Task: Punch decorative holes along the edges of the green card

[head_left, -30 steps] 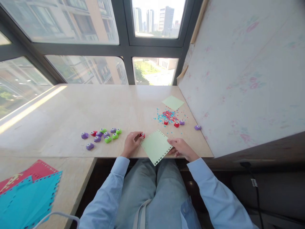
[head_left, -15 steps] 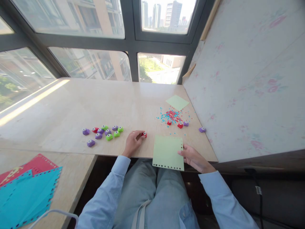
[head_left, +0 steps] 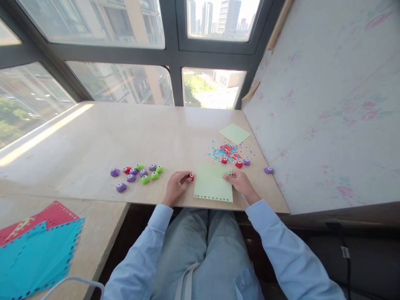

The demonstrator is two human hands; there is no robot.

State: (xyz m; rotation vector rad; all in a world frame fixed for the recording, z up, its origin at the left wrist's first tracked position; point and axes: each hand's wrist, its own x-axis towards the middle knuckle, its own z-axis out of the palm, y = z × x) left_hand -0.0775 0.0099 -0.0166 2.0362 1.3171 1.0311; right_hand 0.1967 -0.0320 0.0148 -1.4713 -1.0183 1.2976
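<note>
Left hand [head_left: 175, 188] grips a red punch [head_left: 191, 177], right hand [head_left: 243, 186] pinches the green sheet [head_left: 211, 183] by its right side — it has shifted in over the surface [head_left: 140, 133] between both hands, a plain edge facing the punch

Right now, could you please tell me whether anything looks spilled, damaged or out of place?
Red and blue paper bits lie scattered loose on the table, beyond the pale green sheet in the right hand, like a spill. By the window, the wallpaper edge seems torn, curling away.
</note>
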